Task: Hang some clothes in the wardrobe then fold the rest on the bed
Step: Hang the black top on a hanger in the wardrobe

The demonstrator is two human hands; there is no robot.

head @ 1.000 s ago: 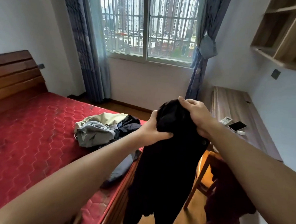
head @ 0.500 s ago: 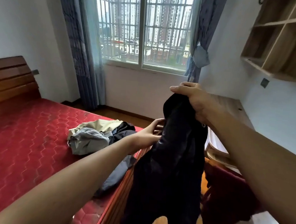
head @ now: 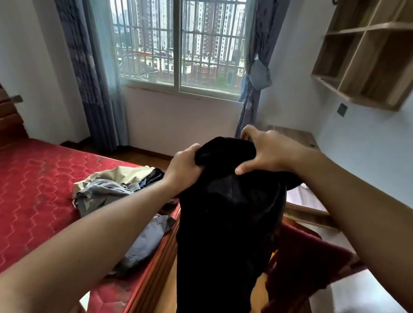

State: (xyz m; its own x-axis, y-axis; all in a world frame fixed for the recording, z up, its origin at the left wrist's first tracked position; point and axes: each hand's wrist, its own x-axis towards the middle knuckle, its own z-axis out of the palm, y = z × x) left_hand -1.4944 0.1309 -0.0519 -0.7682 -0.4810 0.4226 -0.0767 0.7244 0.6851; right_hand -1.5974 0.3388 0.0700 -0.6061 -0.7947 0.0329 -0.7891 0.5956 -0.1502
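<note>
We hold the black garment (head: pixel 225 218) up just past the right edge of the bed (head: pixel 27 192), left hand (head: pixel 183 170) and right hand (head: pixel 268 153) both clutching its bunched top. Seemingly we're sorting it (hang or fold?); next, we must shake it open

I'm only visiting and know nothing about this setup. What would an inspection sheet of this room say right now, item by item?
Surface: red quilted mattress, with clothes lying on part of it.
Job's things: black garment held up, hanging beside the bed; pile of clothes crumpled on the mattress near its edge.
Clutter: dark red cloth draped over a wooden chair.
Hands: left hand and right hand both grip the top of the black garment.
Cables: nothing seen.
Surroundings: barred window, blue curtains, wall shelf, desk.
</note>
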